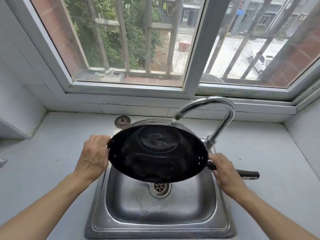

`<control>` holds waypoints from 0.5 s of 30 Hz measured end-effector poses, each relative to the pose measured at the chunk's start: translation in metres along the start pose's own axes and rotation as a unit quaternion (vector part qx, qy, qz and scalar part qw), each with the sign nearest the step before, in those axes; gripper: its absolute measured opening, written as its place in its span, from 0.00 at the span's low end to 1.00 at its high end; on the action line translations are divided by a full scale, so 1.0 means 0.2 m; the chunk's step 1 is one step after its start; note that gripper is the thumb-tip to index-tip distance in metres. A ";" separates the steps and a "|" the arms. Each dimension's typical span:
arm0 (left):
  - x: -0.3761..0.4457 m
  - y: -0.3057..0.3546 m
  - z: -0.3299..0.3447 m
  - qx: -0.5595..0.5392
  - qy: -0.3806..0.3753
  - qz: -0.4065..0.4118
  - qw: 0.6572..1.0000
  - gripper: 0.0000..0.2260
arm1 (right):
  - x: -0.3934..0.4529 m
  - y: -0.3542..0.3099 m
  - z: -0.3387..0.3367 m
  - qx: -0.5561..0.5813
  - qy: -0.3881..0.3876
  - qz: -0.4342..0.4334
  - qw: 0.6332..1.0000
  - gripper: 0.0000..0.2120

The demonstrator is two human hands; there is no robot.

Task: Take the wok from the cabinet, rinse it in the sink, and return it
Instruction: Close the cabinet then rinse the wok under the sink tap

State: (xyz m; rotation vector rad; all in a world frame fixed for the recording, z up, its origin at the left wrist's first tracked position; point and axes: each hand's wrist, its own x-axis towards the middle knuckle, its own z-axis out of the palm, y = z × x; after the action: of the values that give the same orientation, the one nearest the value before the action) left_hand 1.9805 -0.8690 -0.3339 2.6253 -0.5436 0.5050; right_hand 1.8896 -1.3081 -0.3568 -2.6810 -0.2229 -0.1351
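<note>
A black wok (158, 153) is held tilted over the steel sink (223, 220), its dark inside facing me and its silver outside turned toward the window. My left hand (94, 157) grips the wok's left rim. My right hand (225, 171) grips the wok's long black handle (248, 175) close to the pan. A curved chrome tap (223, 116) arches over the back of the wok, and a thin stream of water falls from its spout onto the wok's outer side. The drain (159, 187) shows just below the wok's lower edge.
A round metal sink strainer (122, 121) lies on the grey counter (57, 146) behind the sink, left of the wok. A white-framed barred window (192, 66) stands right behind the tap. White walls close in the counter at both sides.
</note>
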 end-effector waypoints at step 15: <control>-0.18 0.00 -0.14 -0.040 0.009 -0.160 0.986 0.14 | 0.31 -0.06 -0.04 -0.057 -0.036 -0.098 0.993 0.34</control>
State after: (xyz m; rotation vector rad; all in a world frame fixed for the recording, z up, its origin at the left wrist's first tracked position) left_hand 1.9420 -0.8465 -0.3250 2.5594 -0.1256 0.3942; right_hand 1.9481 -1.2921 -0.3369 -2.7756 -0.5159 -0.1153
